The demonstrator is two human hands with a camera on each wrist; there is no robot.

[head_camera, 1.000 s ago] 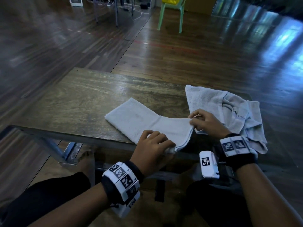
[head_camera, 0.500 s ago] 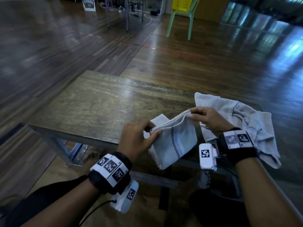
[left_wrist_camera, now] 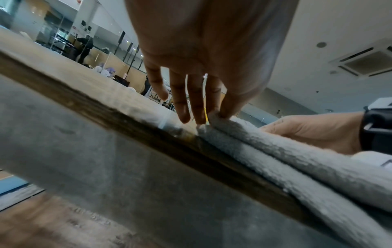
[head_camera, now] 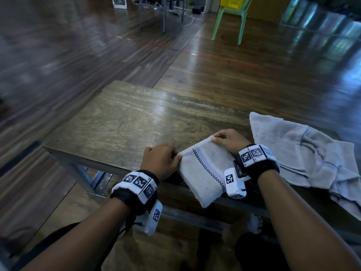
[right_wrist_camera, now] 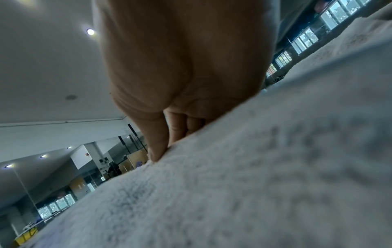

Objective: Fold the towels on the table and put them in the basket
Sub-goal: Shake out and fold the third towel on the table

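A folded pale grey towel (head_camera: 203, 173) with a dark checkered stripe lies at the near edge of the wooden table (head_camera: 127, 124), its lower part hanging over the edge. My left hand (head_camera: 162, 161) pinches its left top corner between thumb and forefinger. My right hand (head_camera: 227, 140) pinches the right top corner. In the left wrist view the left hand (left_wrist_camera: 203, 107) holds the doubled towel (left_wrist_camera: 286, 159) at the table edge. In the right wrist view the right hand (right_wrist_camera: 167, 134) grips the towel (right_wrist_camera: 233, 193). A yellow basket (head_camera: 233, 1) sits on a far chair.
A second, unfolded grey towel (head_camera: 304, 153) lies crumpled on the right of the table and hangs over its near edge. A green plastic chair (head_camera: 230, 20) stands far across the wooden floor. Metal table legs (head_camera: 152, 14) stand at the back.
The towel lay long and flat on the table a second ago. Both hands lifted it, folded it in half, and brought it down to the near table edge.
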